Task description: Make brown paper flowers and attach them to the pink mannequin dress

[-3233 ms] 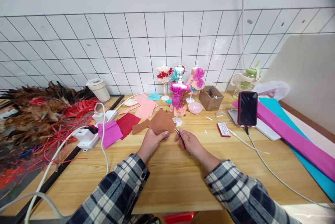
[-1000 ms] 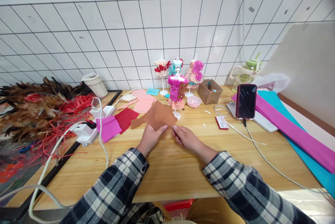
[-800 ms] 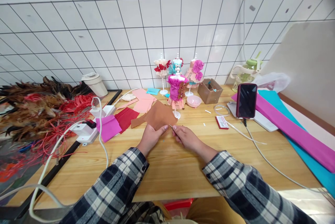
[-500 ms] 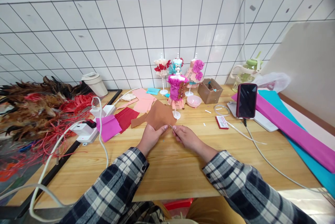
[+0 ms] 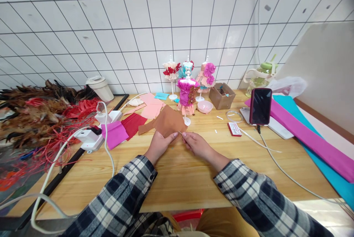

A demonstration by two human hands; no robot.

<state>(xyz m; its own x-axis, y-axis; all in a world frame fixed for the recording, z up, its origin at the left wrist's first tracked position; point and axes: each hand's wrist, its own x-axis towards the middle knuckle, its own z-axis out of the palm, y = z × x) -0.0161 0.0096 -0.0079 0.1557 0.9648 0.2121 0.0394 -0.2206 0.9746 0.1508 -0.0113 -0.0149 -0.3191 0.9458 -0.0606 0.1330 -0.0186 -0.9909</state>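
Note:
Between thumb and fingers, my left hand [image 5: 160,145] grips the near edge of a brown paper sheet [image 5: 169,120]. My right hand [image 5: 197,145] is closed in a pinch at the sheet's near right edge, on a small thin metal tool [image 5: 180,132]. Only its tip shows, so its exact kind is unclear. A brown strip [image 5: 146,127] lies left of the sheet. Just behind the sheet stands a small white dress form in a magenta paper dress [image 5: 186,93] with brown flowers down one side.
Behind are several more dressed forms [image 5: 171,72], a pink bowl [image 5: 205,106] and a cardboard box [image 5: 222,98]. Red paper [image 5: 134,125], magenta paper [image 5: 115,135] and power strips [image 5: 91,141] lie left, beside feathers [image 5: 41,111]. A phone [image 5: 260,106] and cables stand right.
Both hands hold almost the same place. The brown sheet's right corner reaches very slightly farther right.

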